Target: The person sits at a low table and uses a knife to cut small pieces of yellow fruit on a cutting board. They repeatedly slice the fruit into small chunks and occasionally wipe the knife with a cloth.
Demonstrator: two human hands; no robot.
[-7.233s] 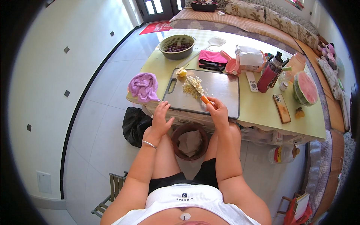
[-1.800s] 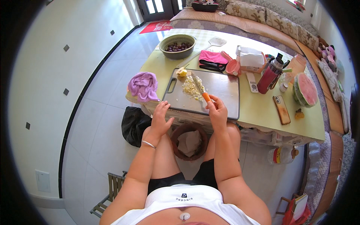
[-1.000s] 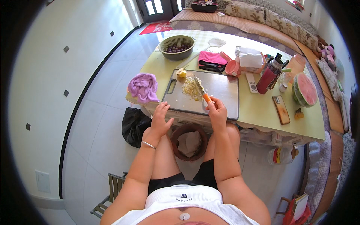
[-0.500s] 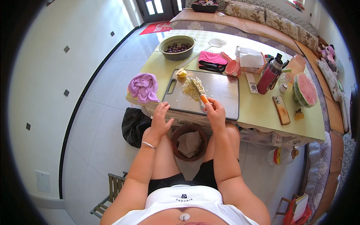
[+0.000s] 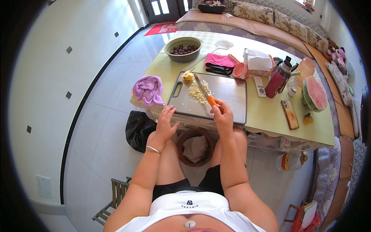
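My right hand (image 5: 223, 114) is closed round the orange handle of a knife (image 5: 211, 100). The blade slants to the far left over a heap of finely chopped pale pieces (image 5: 196, 92) on a grey cutting board (image 5: 232, 96) with a dark rim. Beyond the heap, near the board's far left corner, lies a cut piece of yellowish fruit (image 5: 188, 75) with a stem. My left hand (image 5: 166, 121) rests with fingers stretched out at the board's near left corner, holding nothing.
Left of the board lies a purple cloth (image 5: 148, 91); behind it stands a basket of dark round fruit (image 5: 183, 52). To the right are a remote (image 5: 259, 86), a red thermos (image 5: 279, 79), a phone (image 5: 290, 113) and a cut watermelon (image 5: 315, 94). A bin (image 5: 195, 149) stands between my knees.
The knife's blade has shifted up and to the far left, its tip now reaching past the chopped heap towards the fruit piece. My left hand has stayed in place.
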